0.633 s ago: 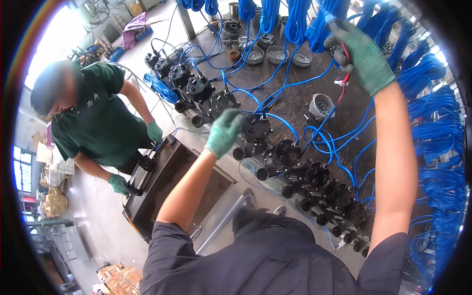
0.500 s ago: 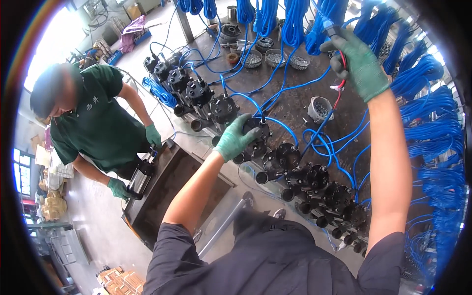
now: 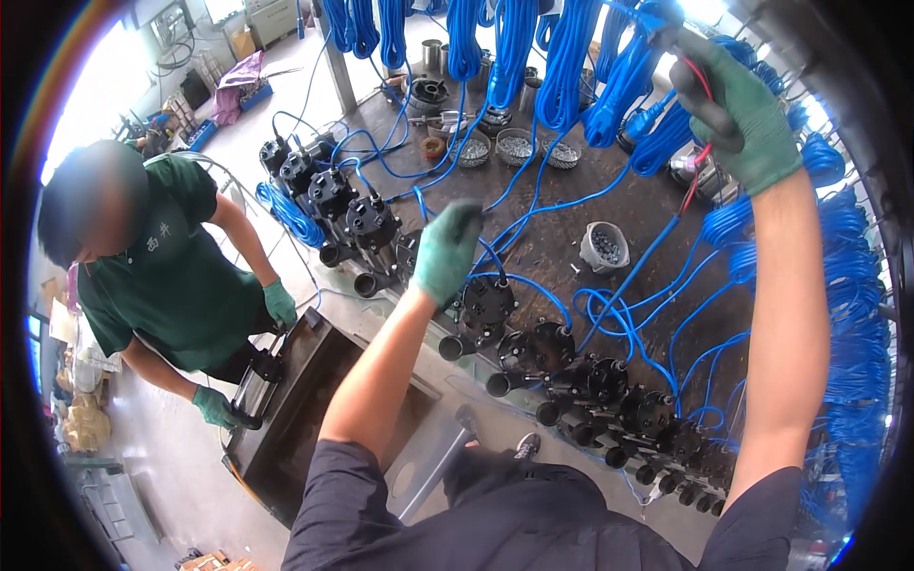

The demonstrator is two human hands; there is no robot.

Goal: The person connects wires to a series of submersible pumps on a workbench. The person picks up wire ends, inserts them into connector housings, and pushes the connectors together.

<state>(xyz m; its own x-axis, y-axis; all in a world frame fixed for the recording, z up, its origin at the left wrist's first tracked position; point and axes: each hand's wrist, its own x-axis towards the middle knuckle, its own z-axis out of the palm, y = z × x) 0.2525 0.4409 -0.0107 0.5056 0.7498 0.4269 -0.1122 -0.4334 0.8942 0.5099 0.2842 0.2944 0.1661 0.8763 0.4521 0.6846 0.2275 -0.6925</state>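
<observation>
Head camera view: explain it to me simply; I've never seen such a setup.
No robot here: a camera worn on the head looks down past the wearer's own arms, and its wide lens bends straight edges. The right hand, in a green glove, grips red wires that join a blue cable. The left hand is by black cylindrical units lined along the table; whether it touches one is unclear. A pale tub holds small metal parts. A co-worker stands at left.
</observation>
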